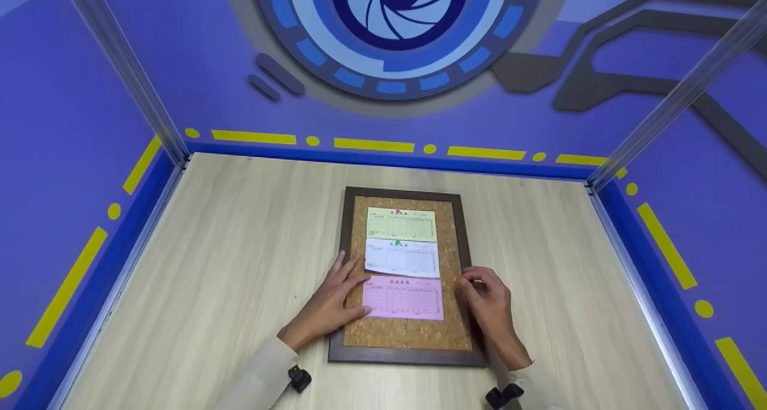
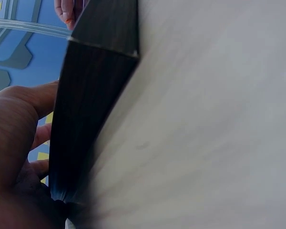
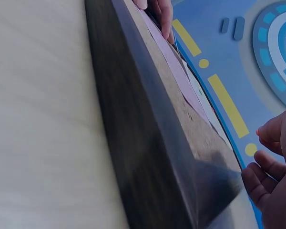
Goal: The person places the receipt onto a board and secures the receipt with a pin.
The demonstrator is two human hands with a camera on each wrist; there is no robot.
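Observation:
A corkboard (image 1: 407, 336) in a dark wooden frame lies flat on the table. Down its middle run three printed slips: yellow (image 1: 401, 227), white (image 1: 402, 261) and pink (image 1: 404, 302). A red push pin (image 1: 398, 211) sits at the yellow slip's top, a green one (image 1: 398, 243) at the white slip's. Fingers spread, my left hand (image 1: 328, 302) rests over the frame's left side, its thumb and index finger at the pink slip's left edge. Over the right frame edge, my right hand (image 1: 491, 296) pinches a small orange push pin (image 3: 259, 132), mostly hidden by the fingertips.
The wooden table (image 1: 239, 230) extends around the board. Blue printed walls (image 1: 383, 122) enclose it at the back and both sides, with metal posts (image 1: 138, 80) at the corners. Each sleeve carries a black wrist camera (image 1: 299, 378).

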